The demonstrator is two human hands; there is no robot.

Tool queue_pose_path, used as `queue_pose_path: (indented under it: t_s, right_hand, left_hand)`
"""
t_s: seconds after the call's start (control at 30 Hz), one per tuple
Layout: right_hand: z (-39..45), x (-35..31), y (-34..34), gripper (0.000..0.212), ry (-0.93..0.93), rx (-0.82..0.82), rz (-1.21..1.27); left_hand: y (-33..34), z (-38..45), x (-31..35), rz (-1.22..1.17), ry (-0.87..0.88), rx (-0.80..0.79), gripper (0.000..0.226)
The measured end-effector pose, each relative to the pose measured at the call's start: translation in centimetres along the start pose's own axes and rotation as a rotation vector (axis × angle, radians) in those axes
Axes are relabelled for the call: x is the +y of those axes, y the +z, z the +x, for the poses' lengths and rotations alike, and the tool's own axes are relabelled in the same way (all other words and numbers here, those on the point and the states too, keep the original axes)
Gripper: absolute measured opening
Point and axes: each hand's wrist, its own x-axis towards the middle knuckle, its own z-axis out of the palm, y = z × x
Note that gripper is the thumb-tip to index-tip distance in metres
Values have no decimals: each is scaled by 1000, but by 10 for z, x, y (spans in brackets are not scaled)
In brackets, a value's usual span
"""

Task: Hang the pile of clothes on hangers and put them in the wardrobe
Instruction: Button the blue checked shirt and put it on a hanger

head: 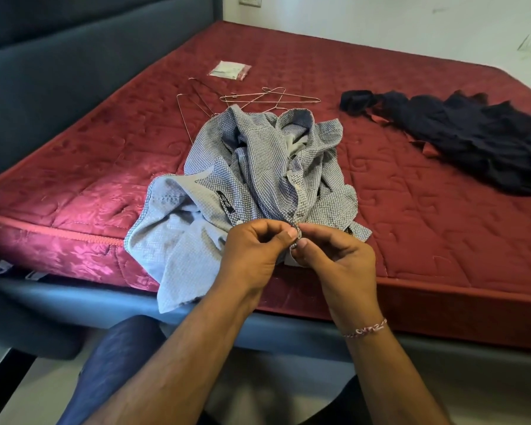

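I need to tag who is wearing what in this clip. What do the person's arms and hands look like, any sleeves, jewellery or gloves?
Both forearms are bare, with no sleeves in view, and both the left hand and the right hand are without gloves. The right wrist wears a thin braided thread bracelet in pink and white. No rings or watch show.

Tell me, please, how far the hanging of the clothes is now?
Nothing looks hung yet. Both hands, left hand and right hand, pinch the grey shirt at its placket. The wire hangers lie bare on the mattress; the dark garment waits untouched.
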Motion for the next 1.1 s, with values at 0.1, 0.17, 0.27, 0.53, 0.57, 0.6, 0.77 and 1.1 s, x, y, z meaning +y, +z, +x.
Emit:
queue_pose_path:
  t_s: [0.1,0.17,0.27,0.53,0.57,0.6,0.77,1.1]
  right_hand:
    - [-1,0,0,17,33,28,49]
    - [-2,0,2,14,61,73,90]
    - [-2,1,6,8,89,157,105]
    - [3,-9,3,8,105,96,104]
    - [3,-9,3,8,94,85,103]
    - [3,-10,4,9,74,73,93]
    - [3,2,6,10,-206,106,-189]
    - [4,8,14,10,-139,131,-96]
  left_hand:
    - [2,-1,-4,198,84,4,17]
    - [5,-2,-7,399,153,9,12]
    - [12,-4,-11,620,240,-1,12]
    - [10,-6,12,248,-65,-126,15]
    - [10,-6,15,184,-96,-129,16]
    - [10,-7,17,136,-116,-117,20]
    - [18,-13,20,-112,-195,-48,26]
    - [24,-12,16,-293,-244,24,14]
